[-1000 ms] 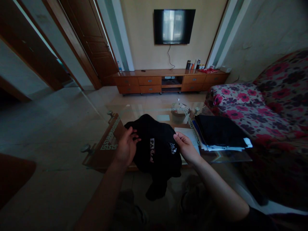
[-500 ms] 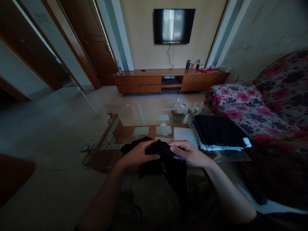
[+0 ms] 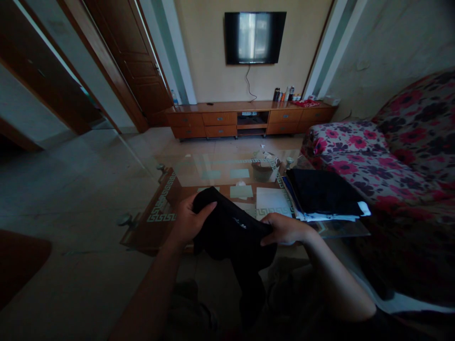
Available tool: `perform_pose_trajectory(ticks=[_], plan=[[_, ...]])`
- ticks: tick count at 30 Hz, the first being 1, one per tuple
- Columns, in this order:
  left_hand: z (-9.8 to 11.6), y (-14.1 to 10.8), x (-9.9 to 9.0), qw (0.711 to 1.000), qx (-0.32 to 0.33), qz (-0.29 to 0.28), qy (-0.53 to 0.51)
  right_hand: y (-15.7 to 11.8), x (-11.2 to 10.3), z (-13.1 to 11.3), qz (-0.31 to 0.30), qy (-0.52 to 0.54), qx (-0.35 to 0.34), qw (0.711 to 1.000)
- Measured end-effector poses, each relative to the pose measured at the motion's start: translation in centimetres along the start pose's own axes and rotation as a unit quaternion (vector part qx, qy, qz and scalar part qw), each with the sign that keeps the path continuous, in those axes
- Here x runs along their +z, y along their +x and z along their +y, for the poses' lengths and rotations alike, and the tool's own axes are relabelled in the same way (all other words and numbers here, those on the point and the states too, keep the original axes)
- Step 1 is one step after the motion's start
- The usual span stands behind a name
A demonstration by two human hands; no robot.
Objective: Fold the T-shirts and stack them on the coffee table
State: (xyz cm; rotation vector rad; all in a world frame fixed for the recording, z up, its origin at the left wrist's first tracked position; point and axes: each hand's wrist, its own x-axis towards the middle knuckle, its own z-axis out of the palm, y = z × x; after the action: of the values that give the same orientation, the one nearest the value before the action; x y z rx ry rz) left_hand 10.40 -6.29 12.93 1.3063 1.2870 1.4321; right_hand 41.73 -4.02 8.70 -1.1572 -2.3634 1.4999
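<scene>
A black garment (image 3: 231, 232) with small white lettering is stretched between my two hands, over the near edge of the glass coffee table (image 3: 161, 189). My left hand (image 3: 194, 215) pinches its left end, thumb on top. At the other end my right hand (image 3: 286, 229) grips the cloth between thumb and fingers. Part of the garment hangs down toward my lap, and its lower end is lost in the dark. What kind of garment it is, I cannot make out. Right of my hands lies a stack of folded clothes (image 3: 323, 192), black on top with white below.
A floral sofa (image 3: 384, 161) stands on the right, close to the table. Beneath the glass show pale sheets and a bin (image 3: 265, 170). A wooden TV cabinet (image 3: 220, 118) with bottles on it runs along the far wall under a television (image 3: 255, 38).
My hands have moved apart, the left one going left, and the bunched garment is now spread between them. Its lettering has shifted left. The folded stack stays where it was.
</scene>
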Motion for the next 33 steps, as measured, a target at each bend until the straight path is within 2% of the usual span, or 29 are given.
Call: perform_pose_trajectory(ticks=[3,6,8,12,15,18,20,22,23,25,28,31,33], plan=[[-0.2,0.7,-0.9,0.998,0.010,0.054,0.004,0.5,-0.3,1.5,0.040,0.027,0.022,0.999],[0.1,1.3,-1.9,0.995,0.023,0.098,0.017,0.6,-0.7,1.4,0.059,0.140,-0.025,0.988],[0.8,1.4,-2.8,0.993,0.030,0.111,0.029,0.5,-1.0,0.8,0.100,0.220,-0.063,0.968],[3.0,1.2,-4.9,0.995,0.031,0.061,0.077,-0.4,-1.6,-0.7,0.209,0.340,-0.083,0.913],[4.9,0.9,-6.7,0.994,0.024,0.007,0.105,-2.1,-2.1,-2.3,0.206,0.347,-0.063,0.913],[7.0,0.4,-8.8,0.993,-0.024,-0.055,0.100,-4.5,-2.9,-4.6,0.138,0.286,-0.059,0.946],[8.5,-0.1,-10.1,0.991,-0.055,-0.088,0.087,-6.3,-3.7,-6.1,0.075,0.198,-0.058,0.976],[10.2,-0.6,-11.4,0.991,-0.060,-0.091,0.077,-7.9,-4.8,-7.4,0.037,0.087,-0.041,0.995],[11.1,-0.8,-12.0,0.992,-0.053,-0.084,0.079,-8.7,-5.4,-8.0,0.037,0.034,-0.029,0.998],[12.9,-1.1,-13.1,0.992,-0.026,-0.066,0.102,-10.1,-6.9,-9.2,0.064,-0.049,-0.019,0.997],[15.7,-1.4,-14.4,0.983,0.014,-0.069,0.167,-12.2,-9.2,-11.3,0.142,-0.115,-0.050,0.982],[18.3,-2.2,-15.0,0.964,0.028,-0.111,0.242,-14.0,-11.3,-13.3,0.231,-0.174,-0.099,0.952],[19.6,-3.1,-15.0,0.959,0.044,-0.077,0.270,-15.0,-12.3,-14.3,0.275,-0.229,-0.120,0.926]])
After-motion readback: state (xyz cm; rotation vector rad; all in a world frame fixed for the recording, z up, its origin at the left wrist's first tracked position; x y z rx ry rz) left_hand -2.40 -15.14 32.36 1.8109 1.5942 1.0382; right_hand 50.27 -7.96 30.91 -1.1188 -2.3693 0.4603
